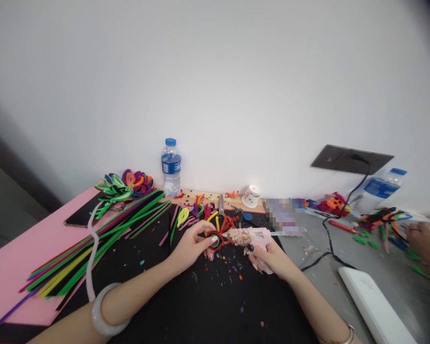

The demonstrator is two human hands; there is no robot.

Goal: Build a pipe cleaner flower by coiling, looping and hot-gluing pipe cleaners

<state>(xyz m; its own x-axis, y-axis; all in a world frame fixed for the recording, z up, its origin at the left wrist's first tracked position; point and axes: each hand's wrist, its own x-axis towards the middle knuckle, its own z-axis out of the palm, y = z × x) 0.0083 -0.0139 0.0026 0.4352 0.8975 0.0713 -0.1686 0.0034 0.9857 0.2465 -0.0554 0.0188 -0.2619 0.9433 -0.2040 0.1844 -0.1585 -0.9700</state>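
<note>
The left hand (191,246) reached in over the black mat (186,296) on the bench (344,248), its fingers (209,241) pinching a small red, black and green pipe-cleaner piece (218,237). The right hand (268,258) was wrapped around the grip of a pink glue gun (252,236), fingers curled tight, one of them apparently on the trigger, though the view was too small to be sure. The gun's nozzle pointed left and met the pipe-cleaner piece, just above the mat near its far edge. A fan of long pipe cleaners (93,243) lay to the left across the mat and a pink sheet (17,267). A water bottle (171,167) stood against the wall behind. Another person's hand (424,239) worked among scraps at the far right.
</note>
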